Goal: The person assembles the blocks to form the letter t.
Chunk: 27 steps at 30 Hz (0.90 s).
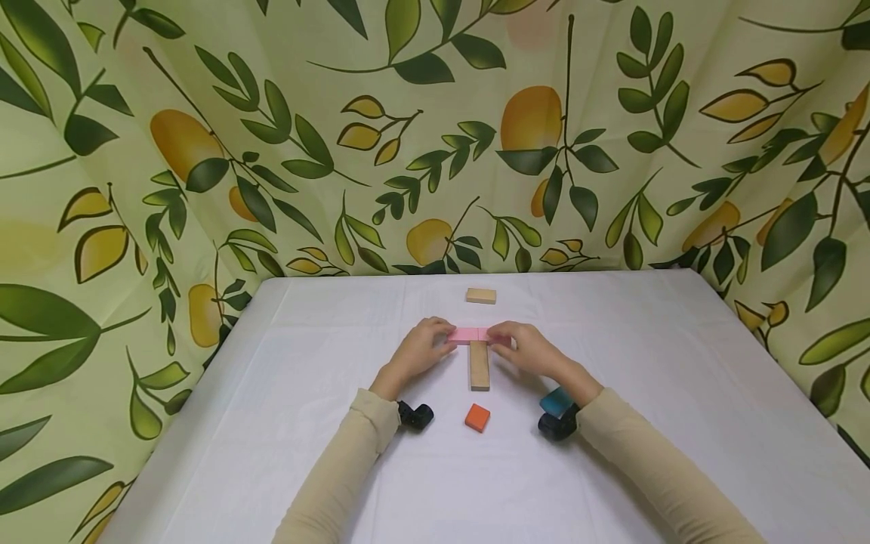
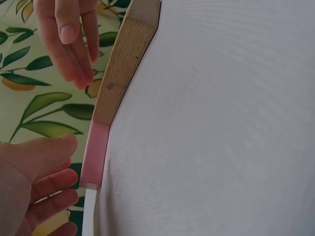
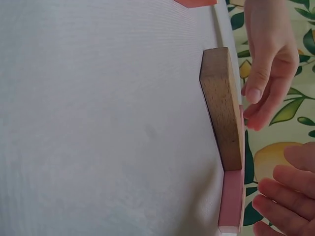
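Two pink blocks (image 1: 464,335) lie end to end on the white table, with a faint seam between them. A plain wooden block (image 1: 479,366) meets their near side in a T shape. At the left end of the pink row is my left hand (image 1: 423,346), its fingers loosely bent. By the right end is my right hand (image 1: 533,347), its fingers partly over the block in the head view. Both wrist views show the fingers relaxed and apart from the pink block (image 2: 95,155), gripping nothing. The wooden block (image 3: 224,113) lies flat there too.
Another wooden block (image 1: 481,295) lies beyond the pink row. An orange block (image 1: 478,418) sits nearer me, and a teal block (image 1: 556,402) lies beside my right wrist, partly hidden. Dark wrist cameras (image 1: 416,415) hang under both forearms. A leaf-patterned curtain (image 1: 435,151) stands behind the table.
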Each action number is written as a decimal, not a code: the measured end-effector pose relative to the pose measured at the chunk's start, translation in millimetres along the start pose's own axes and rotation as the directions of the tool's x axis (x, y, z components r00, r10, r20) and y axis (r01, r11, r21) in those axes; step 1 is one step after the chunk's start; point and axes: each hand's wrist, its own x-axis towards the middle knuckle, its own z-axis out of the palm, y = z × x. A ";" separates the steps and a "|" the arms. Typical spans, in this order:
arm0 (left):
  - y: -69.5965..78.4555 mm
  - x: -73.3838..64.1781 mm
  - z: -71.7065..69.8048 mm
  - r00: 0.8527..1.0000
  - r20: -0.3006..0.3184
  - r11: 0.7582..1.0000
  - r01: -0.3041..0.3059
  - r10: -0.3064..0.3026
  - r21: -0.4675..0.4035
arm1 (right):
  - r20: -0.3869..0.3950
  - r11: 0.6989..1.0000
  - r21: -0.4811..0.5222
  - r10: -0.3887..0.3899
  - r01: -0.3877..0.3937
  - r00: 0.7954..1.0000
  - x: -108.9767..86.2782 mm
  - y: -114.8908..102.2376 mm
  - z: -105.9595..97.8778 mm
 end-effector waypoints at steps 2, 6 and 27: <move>2.0 -0.8 0.3 1.000 0.011 1.000 -0.013 0.013 0.008 | -0.011 1.000 0.013 0.017 -0.017 1.000 0.7 0.7 -1.5; 5.1 -1.6 1.9 0.999 0.032 0.999 -0.043 0.041 0.034 | -0.019 0.998 0.041 0.053 -0.053 0.998 2.8 2.8 -3.6; 21.7 -1.6 5.0 0.951 0.204 0.962 -0.256 0.233 0.095 | -0.062 0.974 0.198 0.125 -0.110 0.990 21.8 20.5 -11.0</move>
